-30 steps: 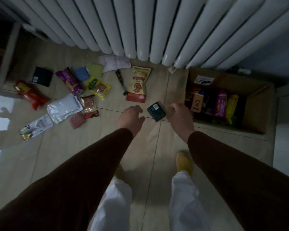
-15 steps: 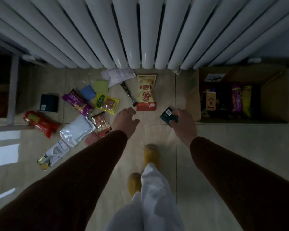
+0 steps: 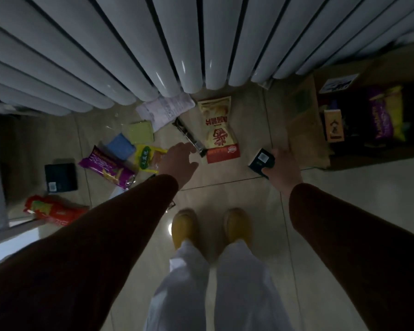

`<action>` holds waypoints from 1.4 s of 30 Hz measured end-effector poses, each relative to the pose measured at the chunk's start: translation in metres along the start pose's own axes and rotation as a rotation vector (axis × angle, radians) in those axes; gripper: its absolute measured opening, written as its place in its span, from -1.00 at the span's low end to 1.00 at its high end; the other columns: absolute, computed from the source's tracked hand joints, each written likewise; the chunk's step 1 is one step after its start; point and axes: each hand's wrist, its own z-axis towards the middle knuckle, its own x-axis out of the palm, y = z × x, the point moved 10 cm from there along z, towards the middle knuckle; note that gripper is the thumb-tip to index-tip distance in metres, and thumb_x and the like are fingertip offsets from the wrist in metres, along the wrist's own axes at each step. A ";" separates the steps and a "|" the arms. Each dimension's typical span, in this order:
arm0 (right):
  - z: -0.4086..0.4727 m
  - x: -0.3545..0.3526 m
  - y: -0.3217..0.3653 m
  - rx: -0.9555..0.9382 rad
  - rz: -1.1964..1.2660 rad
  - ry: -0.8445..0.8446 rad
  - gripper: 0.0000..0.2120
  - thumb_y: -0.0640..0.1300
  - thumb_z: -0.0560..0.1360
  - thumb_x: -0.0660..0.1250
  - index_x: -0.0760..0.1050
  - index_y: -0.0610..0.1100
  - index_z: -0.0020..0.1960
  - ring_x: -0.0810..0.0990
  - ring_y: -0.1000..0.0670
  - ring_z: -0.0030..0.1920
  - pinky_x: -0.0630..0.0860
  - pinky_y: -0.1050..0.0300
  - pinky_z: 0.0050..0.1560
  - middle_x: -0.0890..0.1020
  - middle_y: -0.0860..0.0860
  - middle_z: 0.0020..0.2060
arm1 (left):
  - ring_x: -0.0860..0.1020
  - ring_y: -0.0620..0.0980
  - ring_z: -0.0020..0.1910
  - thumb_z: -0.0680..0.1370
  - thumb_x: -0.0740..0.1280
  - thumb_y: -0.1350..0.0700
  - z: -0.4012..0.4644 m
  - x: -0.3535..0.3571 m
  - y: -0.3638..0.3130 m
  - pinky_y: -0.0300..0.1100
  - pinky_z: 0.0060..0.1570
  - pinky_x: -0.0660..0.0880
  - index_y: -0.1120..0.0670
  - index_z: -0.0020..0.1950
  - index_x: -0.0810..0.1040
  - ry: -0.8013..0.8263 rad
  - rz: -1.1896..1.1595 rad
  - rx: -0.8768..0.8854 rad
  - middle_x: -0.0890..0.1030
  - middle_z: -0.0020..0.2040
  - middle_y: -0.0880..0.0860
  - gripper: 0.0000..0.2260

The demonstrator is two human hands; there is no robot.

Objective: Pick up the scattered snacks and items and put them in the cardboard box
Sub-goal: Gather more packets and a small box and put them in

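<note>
Tiled floor under the radiator [image 3: 189,44] is still strewn with snacks, and since a second ago the right hand [image 3: 281,168], clamped on a dark packet [image 3: 261,160], has neared the box [image 3: 304,130] while the open left hand [image 3: 177,161] reaches toward the chip bag [image 3: 219,130].

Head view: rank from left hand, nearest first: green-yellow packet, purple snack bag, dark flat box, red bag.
1. green-yellow packet, touching the left hand on its left
2. purple snack bag, further left
3. dark flat box, left of that
4. red bag, far lower left
</note>
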 end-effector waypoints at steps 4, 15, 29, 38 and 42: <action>0.046 0.029 -0.024 0.022 -0.174 -0.009 -0.35 -0.17 0.44 0.47 0.31 -0.12 0.47 0.43 -0.19 0.33 0.48 -0.14 0.27 0.42 -0.16 0.35 | 0.45 0.12 0.24 0.52 0.39 0.09 0.054 0.028 0.031 0.02 0.22 0.41 0.05 0.29 0.49 0.012 0.089 0.044 0.50 0.21 0.11 -0.66; 0.149 0.113 -0.087 0.005 -0.370 0.026 -0.16 0.11 0.33 0.57 0.25 -0.02 0.47 0.40 -0.19 0.35 0.41 -0.13 0.23 0.42 -0.08 0.39 | 0.40 0.24 0.38 0.48 0.32 0.31 0.178 0.121 0.070 0.05 0.31 0.37 0.15 0.36 0.50 -0.008 0.455 0.297 0.45 0.41 0.17 -0.56; 0.147 0.140 0.027 -0.019 0.485 0.066 -0.62 -0.14 0.32 0.61 0.53 -0.14 0.04 0.66 -0.09 0.02 0.62 -0.08 0.07 0.66 -0.12 0.02 | 0.56 0.25 0.09 0.63 0.23 0.01 0.184 0.050 0.106 0.06 -0.07 0.51 0.10 0.31 0.48 -0.131 0.266 0.072 0.62 0.09 0.23 -0.70; 0.197 0.160 0.097 -0.038 0.455 0.087 -0.14 0.17 0.34 0.53 0.26 0.02 0.55 0.10 -0.08 0.53 0.07 0.05 0.45 0.14 0.02 0.56 | 0.35 0.32 0.37 0.54 0.00 -0.22 0.282 0.025 0.166 0.16 0.30 0.38 0.12 0.28 0.56 -0.059 0.493 -0.030 0.47 0.38 0.23 -0.41; 0.212 0.171 0.099 0.004 0.442 0.047 -0.12 0.28 0.26 0.50 0.32 0.04 0.49 0.27 -0.13 0.40 0.25 -0.05 0.40 0.30 0.02 0.42 | 0.43 0.25 0.34 0.60 0.14 -0.15 0.300 0.026 0.161 0.07 0.29 0.39 0.09 0.40 0.49 0.049 0.486 -0.035 0.51 0.36 0.20 -0.52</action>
